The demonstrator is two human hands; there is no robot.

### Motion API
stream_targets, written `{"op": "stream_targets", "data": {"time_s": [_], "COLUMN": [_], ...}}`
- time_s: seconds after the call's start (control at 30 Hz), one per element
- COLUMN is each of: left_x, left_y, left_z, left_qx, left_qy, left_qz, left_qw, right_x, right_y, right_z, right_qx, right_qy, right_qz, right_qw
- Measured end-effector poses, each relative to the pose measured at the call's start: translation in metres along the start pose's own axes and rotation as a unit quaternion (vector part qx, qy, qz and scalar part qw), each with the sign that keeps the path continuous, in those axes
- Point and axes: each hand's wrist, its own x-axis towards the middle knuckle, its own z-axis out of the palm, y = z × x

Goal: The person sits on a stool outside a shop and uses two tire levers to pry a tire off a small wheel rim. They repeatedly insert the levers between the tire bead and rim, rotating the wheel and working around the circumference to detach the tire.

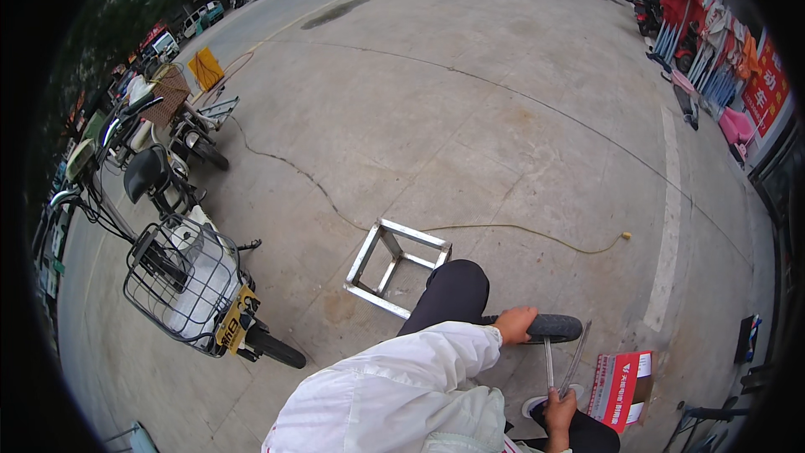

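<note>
My left hand point(515, 325), at the end of a white sleeve, is closed over the left end of a black tyre point(557, 328) by my right leg. The tyre shows nearly edge-on, and I cannot tell if a wheel rim is inside it. Below it my right hand point(559, 410) grips a thin silver metal bar point(549, 362), whose upper end meets the tyre. A second metal bar point(576, 356) slants up beside it from near the same hand; whether that hand holds it too, I cannot tell. My dark-trousered knee point(459, 283) is bent in front of me.
A silver metal frame point(396, 302) stands just ahead of my knee. A yellow hose point(537, 232) trails across the concrete. To the left is a parked electric bike with a wire basket point(180, 285). A red and white box point(619, 390) lies at my right.
</note>
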Motion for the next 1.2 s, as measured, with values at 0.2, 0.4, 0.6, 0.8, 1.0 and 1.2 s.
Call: {"op": "stream_targets", "data": {"time_s": [0.2,0.4,0.6,0.8,1.0,1.2], "left_x": [0.003,0.006,0.003,0.005,0.003,0.003], "left_y": [0.0,-0.002,0.001,-0.009,-0.014,-0.002], "left_z": [-0.002,-0.002,-0.003,0.0,-0.001,-0.012], "left_qx": [0.006,0.004,-0.003,-0.002,0.001,0.0], "left_qy": [-0.026,-0.032,-0.042,-0.035,-0.037,-0.059], "left_qz": [-0.027,0.003,-0.002,-0.003,-0.016,-0.017], "left_qw": [0.999,0.999,0.999,0.999,0.999,0.998], "right_x": [-0.002,0.021,0.021,0.032,0.03,-0.008], "right_y": [0.016,0.072,0.066,0.076,0.07,-0.013], "right_z": [0.018,0.044,0.053,0.058,0.057,0.016], "right_qx": [0.133,0.15,-0.169,-0.015,-0.139,-0.222], "right_qy": [-0.017,0.036,0.159,0.084,0.133,0.155], "right_qz": [0.084,0.041,0.069,0.128,0.034,0.025], "right_qw": [0.987,0.987,0.97,0.988,0.981,0.962]}}
